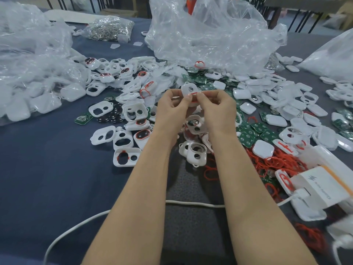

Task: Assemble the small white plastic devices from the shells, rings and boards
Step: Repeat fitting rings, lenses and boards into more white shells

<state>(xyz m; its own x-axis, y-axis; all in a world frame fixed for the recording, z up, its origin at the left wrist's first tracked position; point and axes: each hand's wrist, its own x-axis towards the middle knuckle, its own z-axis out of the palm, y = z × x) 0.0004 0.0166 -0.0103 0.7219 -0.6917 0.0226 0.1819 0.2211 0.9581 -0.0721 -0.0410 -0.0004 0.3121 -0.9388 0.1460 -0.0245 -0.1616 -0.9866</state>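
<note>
Shell (188, 88), white and holed, sits mid-frame above the parts heap (133, 113), left hand (172, 107) and right hand (216, 106) both pinching its lower edge at a red ring (194, 93). Judged light, stiff, thin-walled; ring stretchy. Hold by rims

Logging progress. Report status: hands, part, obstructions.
Left hand and right hand both pinching one white shell. Red ring at its lower edge. Loose parts piled beneath, nothing blocking.

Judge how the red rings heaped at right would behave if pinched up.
Probably floppy: the red rings lie in a tangled, bent heap. Likely very light, being thin loops. One may drag neighbours along, since they interlace.
</note>
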